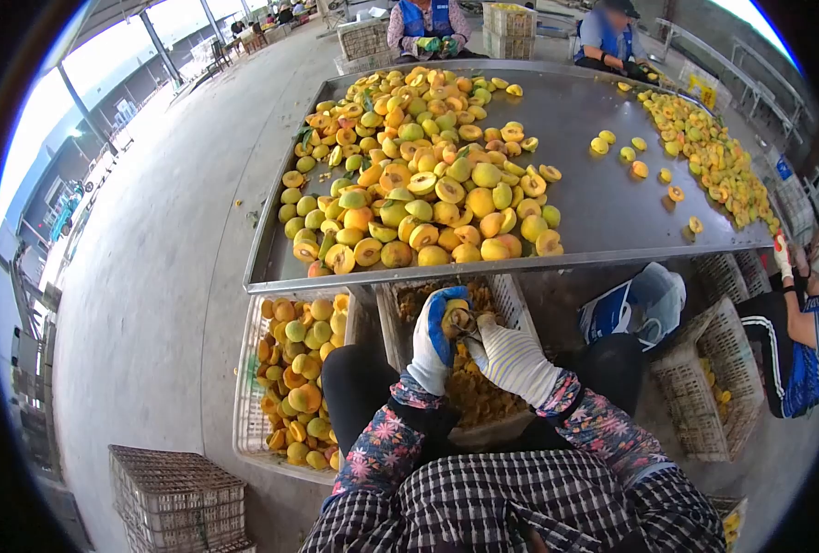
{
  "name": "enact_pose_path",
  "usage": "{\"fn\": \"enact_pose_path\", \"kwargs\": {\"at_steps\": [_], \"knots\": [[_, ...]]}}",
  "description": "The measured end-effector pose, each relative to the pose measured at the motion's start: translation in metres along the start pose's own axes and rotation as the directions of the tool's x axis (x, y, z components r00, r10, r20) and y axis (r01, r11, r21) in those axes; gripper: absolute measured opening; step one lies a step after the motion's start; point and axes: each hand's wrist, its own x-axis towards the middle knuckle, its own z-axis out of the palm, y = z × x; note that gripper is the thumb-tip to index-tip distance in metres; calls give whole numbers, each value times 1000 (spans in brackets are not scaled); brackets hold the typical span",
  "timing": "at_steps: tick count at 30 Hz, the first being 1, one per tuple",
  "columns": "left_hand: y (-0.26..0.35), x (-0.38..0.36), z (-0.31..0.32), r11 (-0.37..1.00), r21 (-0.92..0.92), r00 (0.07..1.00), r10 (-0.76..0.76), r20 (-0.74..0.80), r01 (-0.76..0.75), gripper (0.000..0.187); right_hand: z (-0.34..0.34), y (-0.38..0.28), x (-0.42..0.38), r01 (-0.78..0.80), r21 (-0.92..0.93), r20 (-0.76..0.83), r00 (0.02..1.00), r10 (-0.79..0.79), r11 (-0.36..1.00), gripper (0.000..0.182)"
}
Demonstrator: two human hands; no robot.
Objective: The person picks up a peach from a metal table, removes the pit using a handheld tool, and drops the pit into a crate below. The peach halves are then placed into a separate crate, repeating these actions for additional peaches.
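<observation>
My left hand (pixel 434 343), in a white and blue glove, grips a peach half (pixel 455 318) in front of my lap. Close against it, my right hand (pixel 513 358), in a striped glove, is closed on a thin metal tool (pixel 469 332) whose tip meets the fruit. Most of that tool is hidden by the glove, so its exact kind does not show. Beneath both hands stands a crate (pixel 518 309) holding brownish-orange scraps. A pile of halved peaches (pixel 419 184) covers the left part of the metal table (pixel 575 212) ahead.
Left of my knees, a white crate (pixel 246 405) is full of peach halves. A bucket (pixel 658 300) stands under the table's edge, near another crate (pixel 704 387). More halves (pixel 704 152) lie along the table's right side. Co-workers sit at the far side and right. Stacked crates (pixel 179 498) stand lower left.
</observation>
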Motion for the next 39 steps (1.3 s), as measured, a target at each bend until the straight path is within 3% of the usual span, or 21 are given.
{"fn": "enact_pose_path", "kwargs": {"at_steps": [1, 3, 5, 9, 10, 13, 15, 17, 18, 19, 21, 22, 23, 26, 28, 31, 33, 35, 37, 38, 39], "knots": [[7, -1, -2, 988, 149, 999, 39, 22, -42, 35, 3, 1, -2, 13, -2, 22, 1000, -13, 1000, 34], [10, 0, -5, 971, 237, 999, 36, 5, -36, 30, 3, -5, -3, -26, 0, 55, 998, 26, 1000, 34], [-1, 1, -2, 992, 112, 996, -52, -76, 60, 24, 2, -11, -6, -82, 28, 76, 994, 79, 996, 34], [-17, -1, 3, 978, 206, 989, 48, -139, -18, 24, 24, -7, -7, -123, 177, 79, 991, 110, 977, 35], [-37, 1, -1, 995, -73, 969, -85, -233, 70, 25, 23, -6, -6, -109, 192, 91, 991, 93, 975, 35], [-12, 3, -1, 951, 301, 992, 98, -80, -69, 39, 6, -3, 0, -100, 214, 153, 986, 68, 972, 37], [-21, 6, -13, 985, -19, 984, -170, -45, 169, 43, 1, -2, 1, -130, 186, 227, 970, 86, 974, 37], [-31, 8, -21, 890, -277, 930, -365, 45, 363, 47, 21, 13, -1, -44, 339, 137, 991, -3, 940, 38], [-34, 9, -19, 831, -405, 915, -402, 39, 383, 54, 31, 20, 0, -7, 436, 92, 995, -37, 900, 38], [-39, 8, -13, 863, -423, 944, -326, -48, 276, 57, 41, 26, -3, 31, 528, 41, 997, -62, 849, 39], [-23, 5, 15, 900, -432, 960, -163, -226, 51, 61, 1, 3, -1, -367, 675, 375, 918, 130, 640, 39], [-20, 4, 19, 938, -346, 966, -123, -227, 38, 61, -14, -4, 1, -548, 674, 540, 823, 175, 496, 39], [-18, 2, 23, 966, -257, 970, -84, -228, 23, 60, -14, -3, 1, -543, 665, 540, 824, 172, 513, 40], [-36, 3, 3, 921, -350, 965, -229, -126, 173, 55, -2, 6, 0, -411, 610, 459, 880, 120, 678, 43], [-40, 5, -6, 965, -181, 982, -189, 11, 188, 51, 11, 19, -2, -137, 458, 311, 950, -14, 879, 44], [-56, 9, -25, 959, -77, 960, -269, 74, 274, 41, 27, 26, -4, -174, 567, 331, 943, -29, 805, 48], [-26, 13, -14, 782, -391, 870, -477, 126, 486, 40, 21, 27, -4, -140, 538, 308, 951, -39, 831, 48], [-21, 8, 4, 988, 83, 986, -119, -121, 129, 42, 14, 25, 0, -140, 437, 306, 952, -1, 888, 47], [-21, 9, 5, 985, 149, 986, -66, -152, 88, 46, 12, 16, -4, -193, 261, 313, 944, 106, 946, 46], [-22, 12, -2, 972, -52, 966, -232, -109, 228, 48, 39, 22, -10, -76, 285, 128, 991, 41, 955, 45], [-24, 13, -5, 897, -243, 921, -388, -37, 369, 51, 49, 24, -12, -84, 480, 127, 992, 26, 873, 46]]}}
